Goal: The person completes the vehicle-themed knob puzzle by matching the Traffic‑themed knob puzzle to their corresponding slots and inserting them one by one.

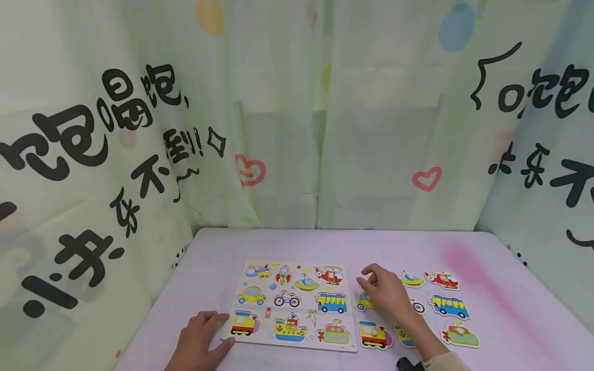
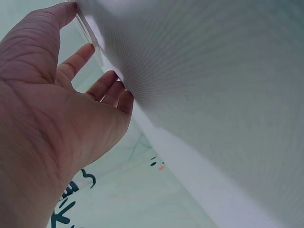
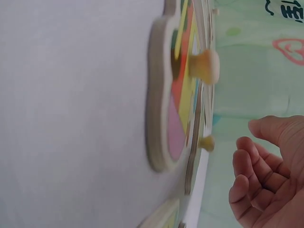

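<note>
A: Board?
B: Board [image 1: 308, 300], one, flat on the table [image 1: 297, 245], left of the pieces [image 1: 449, 307]. Pictures [image 1: 331, 303] of vehicles: ten.
A: Pieces?
B: Eight in sight, on the table right of the board, one each: saucer [image 1: 412, 280], helicopter [image 1: 442, 280], car [image 1: 364, 302], bike [image 1: 419, 307], bus [image 1: 457, 309], train [image 1: 373, 336], boat [image 1: 403, 337], submarine [image 1: 460, 336]. Knobs [image 3: 204, 66] on some; the arm partly hides car, bike and boat.
A: Hands?
B: Two. Left hand [image 1: 199, 340]: fingers spread, at the board's near left corner, grasping nothing. Right hand [image 1: 382, 288]: above the pieces near the car, fingers loosely bent, thumb apart, nothing held.
A: Surface and room?
B: Table pale, one pink stain [image 1: 468, 263] at right. Curtain [image 1: 287, 206] around three sides, with black writing [image 1: 83, 257] and two pink hearts [image 1: 427, 179]. Black item [image 1: 406, 365], one, at the near edge of view.
A: Edges, clearance?
B: Narrow gap between board and train. Bare table behind the board and right of the submarine; far table edge beside the curtain.
</note>
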A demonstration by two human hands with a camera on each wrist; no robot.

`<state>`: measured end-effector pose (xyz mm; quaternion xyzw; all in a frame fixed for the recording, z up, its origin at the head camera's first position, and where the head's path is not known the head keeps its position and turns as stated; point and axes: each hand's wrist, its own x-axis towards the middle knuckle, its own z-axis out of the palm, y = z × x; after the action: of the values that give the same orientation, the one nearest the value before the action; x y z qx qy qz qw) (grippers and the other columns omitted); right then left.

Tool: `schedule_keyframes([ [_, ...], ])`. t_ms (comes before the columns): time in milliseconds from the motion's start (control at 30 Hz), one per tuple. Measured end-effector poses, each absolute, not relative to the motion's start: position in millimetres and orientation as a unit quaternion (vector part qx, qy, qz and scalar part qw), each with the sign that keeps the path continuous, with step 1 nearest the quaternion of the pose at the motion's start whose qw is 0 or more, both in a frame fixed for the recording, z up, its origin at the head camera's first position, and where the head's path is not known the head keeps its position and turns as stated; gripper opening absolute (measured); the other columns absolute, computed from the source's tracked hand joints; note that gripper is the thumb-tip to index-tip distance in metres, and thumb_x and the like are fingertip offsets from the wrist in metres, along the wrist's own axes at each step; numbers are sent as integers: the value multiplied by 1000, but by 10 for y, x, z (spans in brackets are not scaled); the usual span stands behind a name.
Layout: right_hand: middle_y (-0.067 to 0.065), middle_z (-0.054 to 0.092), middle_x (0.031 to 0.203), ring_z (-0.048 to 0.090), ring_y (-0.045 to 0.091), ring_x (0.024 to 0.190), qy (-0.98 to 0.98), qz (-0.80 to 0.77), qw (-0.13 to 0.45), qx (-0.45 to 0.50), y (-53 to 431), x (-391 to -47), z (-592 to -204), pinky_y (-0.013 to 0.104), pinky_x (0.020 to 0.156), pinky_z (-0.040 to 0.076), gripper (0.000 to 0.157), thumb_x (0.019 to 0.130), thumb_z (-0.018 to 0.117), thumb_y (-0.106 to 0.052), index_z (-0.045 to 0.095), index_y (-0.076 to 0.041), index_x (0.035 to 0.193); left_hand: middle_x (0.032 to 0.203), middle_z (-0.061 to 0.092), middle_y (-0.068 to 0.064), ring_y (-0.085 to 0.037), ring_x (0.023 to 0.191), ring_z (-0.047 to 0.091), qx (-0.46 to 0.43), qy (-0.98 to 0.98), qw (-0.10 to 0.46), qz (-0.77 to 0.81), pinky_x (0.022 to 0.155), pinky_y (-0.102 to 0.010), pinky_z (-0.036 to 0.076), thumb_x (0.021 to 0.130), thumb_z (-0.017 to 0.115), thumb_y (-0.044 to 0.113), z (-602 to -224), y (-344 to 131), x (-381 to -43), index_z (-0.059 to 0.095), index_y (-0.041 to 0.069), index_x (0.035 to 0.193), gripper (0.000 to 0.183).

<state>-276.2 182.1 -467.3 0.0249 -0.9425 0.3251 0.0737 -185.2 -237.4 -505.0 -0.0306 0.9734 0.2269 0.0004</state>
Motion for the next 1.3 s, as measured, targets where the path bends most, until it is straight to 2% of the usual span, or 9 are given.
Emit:
schedule_keyframes([
  [567,5,61,83,52,19,69,-944,321,77,-17,2332,-2741,-4671,28,57,45,38,96,71,-26,63,2,121,134,56,-12,-35,121,51,-23,974,-2,223,100,-65,45,82,82,48,-5014,-2377,-1830,68,20,131,58],
  [1067,12,63,91,54,25,80,-939,332,84,-42,2670,-2791,-4736,31,64,45,42,97,70,-29,64,4,120,132,56,-11,-34,124,50,-1,974,-15,225,103,-63,41,82,81,48,-5046,-2401,-1795,67,21,130,57],
  [1300,13,64,93,55,24,79,-927,365,45,-76,2790,-2847,-4761,29,61,47,47,98,68,-33,62,6,123,134,56,-12,-35,123,50,-10,975,-6,222,102,-64,42,82,81,51,-5036,-2392,-1815,67,20,131,60],
])
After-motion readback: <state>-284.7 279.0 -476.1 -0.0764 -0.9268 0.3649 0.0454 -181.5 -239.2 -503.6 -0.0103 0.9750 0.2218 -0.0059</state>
